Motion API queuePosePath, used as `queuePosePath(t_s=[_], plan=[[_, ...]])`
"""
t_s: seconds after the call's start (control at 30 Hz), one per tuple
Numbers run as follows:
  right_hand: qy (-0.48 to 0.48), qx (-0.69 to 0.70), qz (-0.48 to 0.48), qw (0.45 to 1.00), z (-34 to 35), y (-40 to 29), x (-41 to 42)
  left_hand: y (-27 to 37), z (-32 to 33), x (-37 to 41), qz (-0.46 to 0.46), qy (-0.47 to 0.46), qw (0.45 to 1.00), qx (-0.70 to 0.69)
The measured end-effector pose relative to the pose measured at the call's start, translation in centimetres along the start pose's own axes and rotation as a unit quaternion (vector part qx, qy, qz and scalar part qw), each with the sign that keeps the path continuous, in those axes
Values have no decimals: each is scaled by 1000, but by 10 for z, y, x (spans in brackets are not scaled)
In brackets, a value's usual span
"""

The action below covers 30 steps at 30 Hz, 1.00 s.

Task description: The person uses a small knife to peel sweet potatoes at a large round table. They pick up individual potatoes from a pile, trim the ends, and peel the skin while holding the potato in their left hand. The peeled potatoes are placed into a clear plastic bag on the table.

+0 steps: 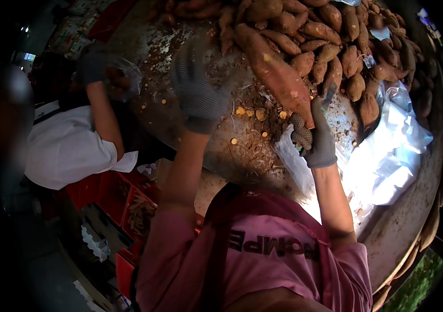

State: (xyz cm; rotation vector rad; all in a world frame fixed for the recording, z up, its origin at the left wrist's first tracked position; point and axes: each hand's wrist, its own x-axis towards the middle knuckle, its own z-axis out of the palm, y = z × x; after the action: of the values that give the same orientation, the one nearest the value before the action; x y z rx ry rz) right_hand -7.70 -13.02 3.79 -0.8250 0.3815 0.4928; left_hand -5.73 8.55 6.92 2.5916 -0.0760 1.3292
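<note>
My left hand (pixel 202 85), in a grey knit glove and blurred, is over the soiled table with its fingers apart and nothing seen in it. My right hand (pixel 319 136), also gloved, closes around the narrow near end of a large sweet potato (pixel 274 74). That sweet potato slants away to the upper left, with small pale scraped spots on its skin. A short knife blade (pixel 328 95) sticks out past the right thumb; the handle is mostly hidden in the glove, with bits of green showing. Beneath the right wrist lies a clear plastic bag (pixel 293 156).
A heap of sweet potatoes (pixel 323 31) covers the table's far side. Round orange cut slices (pixel 260 114) and soil lie on the table (pixel 221 156). More plastic bags (pixel 393 156) are at the right. On the left, a co-worker's gloved hand (pixel 92 66) is by a bag near red crates (pixel 116 199).
</note>
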Motion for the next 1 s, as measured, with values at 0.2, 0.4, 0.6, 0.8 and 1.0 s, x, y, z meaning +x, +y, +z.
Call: queuePosePath(t_s=[0.2,0.4,0.6,0.8,1.0], plan=[[-72,-35,-34,996,-9,13,0,-29,84,-72,-229,-159,786,-551],[-155,-206,-203,945,0,34,-6,53,29,-35,-391,-35,752,-529],[-148,-229,-199,941,0,21,-18,47,23,-34,-308,-73,846,-429],[-107,-130,-152,974,0,30,-30,2,86,-92,-402,8,781,-479],[-166,-239,-67,954,-27,31,3,44,44,-71,-515,-109,567,-633]])
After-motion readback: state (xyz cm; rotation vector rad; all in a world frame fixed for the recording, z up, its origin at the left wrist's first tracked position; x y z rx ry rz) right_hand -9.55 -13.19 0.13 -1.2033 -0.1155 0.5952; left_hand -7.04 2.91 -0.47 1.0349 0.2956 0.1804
